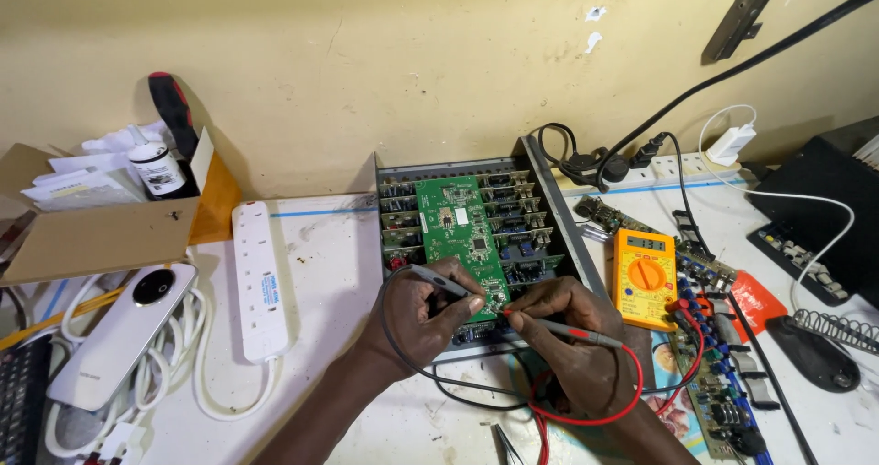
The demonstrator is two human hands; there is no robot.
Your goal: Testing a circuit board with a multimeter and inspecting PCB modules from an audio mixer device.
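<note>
A green circuit board (463, 230) lies on an open metal chassis (476, 236) packed with rows of smaller boards, on the white table (339, 273). The left hand (423, 314) pinches a black probe (442, 282) and the right hand (560, 323) pinches a red probe (560, 328), both tips at the board's near end. Just right sits a yellow multimeter (645, 276). Far left, a cardboard box (110, 218) holds papers and a small bottle (157, 168).

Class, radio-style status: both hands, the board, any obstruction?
Left hand grips black probe. Right hand grips red probe. Both tips on green circuit board. Red lead loops by wrist; nothing blocking.
</note>
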